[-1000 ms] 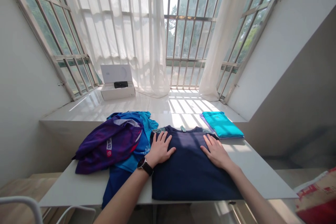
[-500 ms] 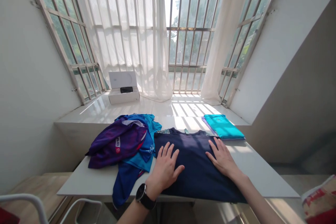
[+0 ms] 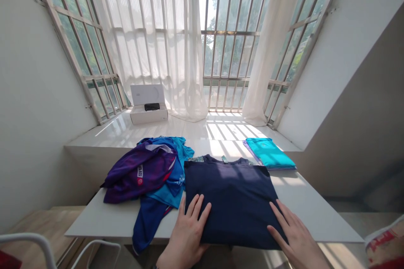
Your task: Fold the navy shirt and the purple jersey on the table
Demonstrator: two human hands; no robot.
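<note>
A dark navy shirt (image 3: 233, 201) lies folded on the white table, its collar at the far side and its near edge hanging at the table's front. My left hand (image 3: 189, 231) rests on its near left corner with fingers stretched out; the thumb is at the lower edge, partly hidden. On the near right side, my right hand (image 3: 293, 231) lies with fingers spread, fingertips touching the fabric. To the left sits a loose heap holding a purple jersey (image 3: 142, 172) and a blue shirt (image 3: 172, 191). A folded turquoise garment (image 3: 269, 153) is stacked on a purple one at the right.
The white table (image 3: 315, 214) meets a tiled window ledge (image 3: 186, 128). An open white box (image 3: 149, 115) with a black object inside stands on the ledge. Sheer curtains (image 3: 151, 42) hang before barred windows. White metal tubing (image 3: 31, 239) is at the lower left.
Both hands have slid toward me, from the middle and upper part of the navy shirt to its near corners. The garments at either side have stayed put.
</note>
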